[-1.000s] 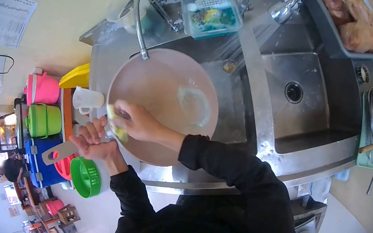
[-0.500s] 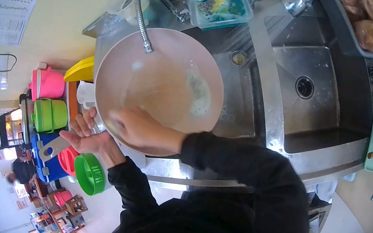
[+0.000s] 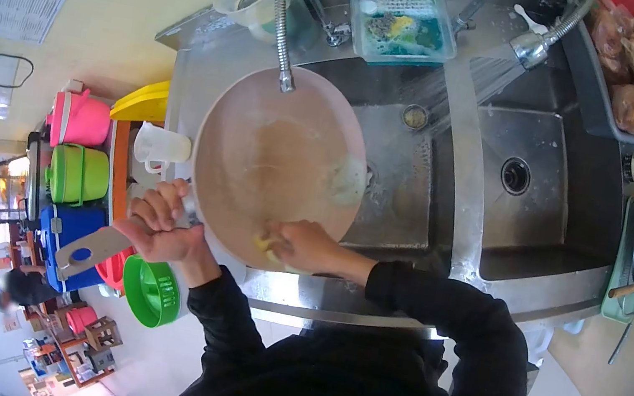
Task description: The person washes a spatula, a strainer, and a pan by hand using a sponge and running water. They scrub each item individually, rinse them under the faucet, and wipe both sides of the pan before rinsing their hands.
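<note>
A large frying pan [image 3: 232, 128] with a pinkish inside rests tilted over the left sink basin, with cloudy water and a patch of suds in it. My left hand [image 3: 169, 230] is wrapped round the pan's handle [image 3: 89, 251], whose end with a hole sticks out beyond my palm. Inside the pan, near its closest rim, my right hand [image 3: 312, 248] presses a yellow sponge [image 3: 266, 245] against the surface. The sponge is mostly covered by my fingers. Just above the pan's far side hangs a flexible metal faucet [image 3: 284, 35].
A second faucet [image 3: 530, 49] sprays water near the divider between basins. Behind the pan sits a plastic tub [image 3: 398, 53] of soapy water. A grey tray [image 3: 602, 121] holds bagged food at the right. Left of the pan stands a white pitcher [image 3: 160, 147].
My right hand has moved rightward along the pan's near side, and the sponge now shows. The pan looks more tilted under my left hand's unchanged grip. The whole view has shifted slightly.
</note>
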### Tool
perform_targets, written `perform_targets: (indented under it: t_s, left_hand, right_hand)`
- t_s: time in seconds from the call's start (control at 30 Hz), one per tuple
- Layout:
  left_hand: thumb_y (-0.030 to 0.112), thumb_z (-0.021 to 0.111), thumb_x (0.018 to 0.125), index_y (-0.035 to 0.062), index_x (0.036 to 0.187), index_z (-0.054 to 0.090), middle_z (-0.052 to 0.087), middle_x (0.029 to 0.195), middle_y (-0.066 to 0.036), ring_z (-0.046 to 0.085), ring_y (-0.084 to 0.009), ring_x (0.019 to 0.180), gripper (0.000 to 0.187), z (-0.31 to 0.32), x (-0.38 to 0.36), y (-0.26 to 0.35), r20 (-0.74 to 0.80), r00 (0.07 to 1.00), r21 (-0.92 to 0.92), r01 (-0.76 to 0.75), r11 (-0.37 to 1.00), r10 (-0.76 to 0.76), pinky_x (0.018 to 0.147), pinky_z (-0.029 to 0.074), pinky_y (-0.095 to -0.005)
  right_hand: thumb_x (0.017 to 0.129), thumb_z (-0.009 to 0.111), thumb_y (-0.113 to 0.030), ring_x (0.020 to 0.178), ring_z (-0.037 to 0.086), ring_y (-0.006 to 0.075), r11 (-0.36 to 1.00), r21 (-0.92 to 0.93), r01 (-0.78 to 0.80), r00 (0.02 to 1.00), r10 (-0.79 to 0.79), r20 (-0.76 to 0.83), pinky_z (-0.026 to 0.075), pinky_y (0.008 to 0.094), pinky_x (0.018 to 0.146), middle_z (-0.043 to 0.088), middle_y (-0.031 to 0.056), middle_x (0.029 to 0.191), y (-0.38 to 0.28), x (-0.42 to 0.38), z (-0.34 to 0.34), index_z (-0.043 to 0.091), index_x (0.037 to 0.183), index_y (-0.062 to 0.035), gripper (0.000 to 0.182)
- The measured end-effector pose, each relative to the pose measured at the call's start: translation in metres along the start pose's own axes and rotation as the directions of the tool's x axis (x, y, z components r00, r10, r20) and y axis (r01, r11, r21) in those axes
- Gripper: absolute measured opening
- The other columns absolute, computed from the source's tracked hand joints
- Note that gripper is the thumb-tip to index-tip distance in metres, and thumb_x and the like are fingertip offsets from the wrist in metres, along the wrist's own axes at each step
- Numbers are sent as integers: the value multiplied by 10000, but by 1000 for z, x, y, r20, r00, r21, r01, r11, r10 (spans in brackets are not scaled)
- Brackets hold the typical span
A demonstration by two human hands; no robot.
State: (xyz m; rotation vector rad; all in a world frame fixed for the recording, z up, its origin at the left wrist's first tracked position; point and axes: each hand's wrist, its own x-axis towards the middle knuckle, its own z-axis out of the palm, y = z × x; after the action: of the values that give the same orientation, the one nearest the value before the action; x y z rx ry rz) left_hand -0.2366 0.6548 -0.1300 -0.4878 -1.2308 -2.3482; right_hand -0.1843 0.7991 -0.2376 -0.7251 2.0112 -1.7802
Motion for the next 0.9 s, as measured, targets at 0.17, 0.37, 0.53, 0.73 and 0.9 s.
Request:
perform_targets:
  t_s: [0.17, 0.37, 0.53, 0.73, 0.9]
  left_hand:
    - [479, 382, 926, 135, 563, 299, 281, 475, 0, 325, -159, 508, 507, 21, -35, -20, 135, 990, 232, -56, 971, 25, 655, 365, -364]
    - [412, 350, 951, 132, 593, 304, 296, 499, -2, 336, -150, 522, 457, 15, -28, -9, -55, 997, 95, -53, 994, 59, 652, 370, -357]
    - [413, 338, 959, 133, 604, 307, 304, 510, 1, 335, -136, 525, 453, 22, -38, -5, -17, 994, 288, -99, 952, 108, 666, 381, -354]
    - [368, 371, 953, 128, 610, 315, 309, 516, 1, 333, -138, 530, 423, 7, -34, -12, -82, 989, 213, -107, 971, 126, 663, 377, -358]
    - [406, 457, 909, 122, 599, 327, 307, 514, 11, 329, -146, 540, 440, 21, -66, -9, 34, 999, 244, 8, 970, -17, 671, 338, -339]
  right_hand:
    - [853, 484, -114, 1056, 539, 352, 854, 520, 0, 901, 226, -371, 431, 368, 868, 563, 195, 1145, -23, 69, 1, 501, 1199, -52, 352]
    - [845, 499, -97, 957, 553, 354, 950, 193, 246, 931, -177, -318, 437, 403, 815, 585, 196, 1005, 42, 24, 32, 535, 1153, -90, 310]
    - [792, 575, -166, 962, 569, 353, 853, -481, -203, 979, 187, -82, 448, 432, 797, 604, 188, 1012, 104, -1, -36, 598, 1054, -90, 274]
    - [812, 527, -93, 988, 569, 285, 982, -61, -178, 964, 186, 189, 436, 366, 855, 596, 172, 1054, 45, -10, 8, 539, 1143, -70, 331]
    - [840, 471, -32, 983, 526, 208, 852, 524, 9, 857, 264, -444, 419, 324, 876, 554, 119, 1072, 6, 85, -3, 471, 1173, -16, 334]
